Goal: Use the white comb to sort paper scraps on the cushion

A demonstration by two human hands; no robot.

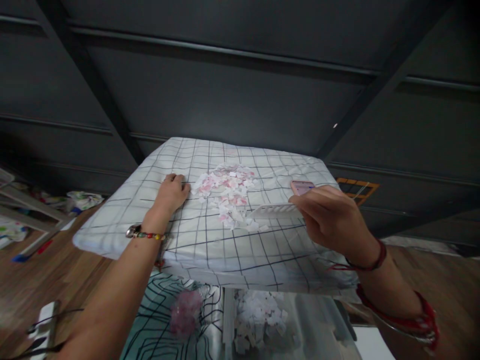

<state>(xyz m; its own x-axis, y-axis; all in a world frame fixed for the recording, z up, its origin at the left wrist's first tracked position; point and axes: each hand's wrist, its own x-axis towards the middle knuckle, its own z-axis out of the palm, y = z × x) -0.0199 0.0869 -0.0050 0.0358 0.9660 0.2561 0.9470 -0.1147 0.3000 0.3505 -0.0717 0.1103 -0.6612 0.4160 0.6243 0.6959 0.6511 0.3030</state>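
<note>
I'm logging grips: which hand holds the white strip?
The right hand, wearing red cords, holds the white strip; the left hand, wearing a beaded bracelet, rests on the checked cloth.

Head view, forward and down.

Left hand bare, bare forearm, beaded bracelet at wrist, red, yellow, green, rounded silvery charm on it, right hand bare, thin dark-red cord with loose ends, higher up thicker red band, slim silvery bangle.
</note>
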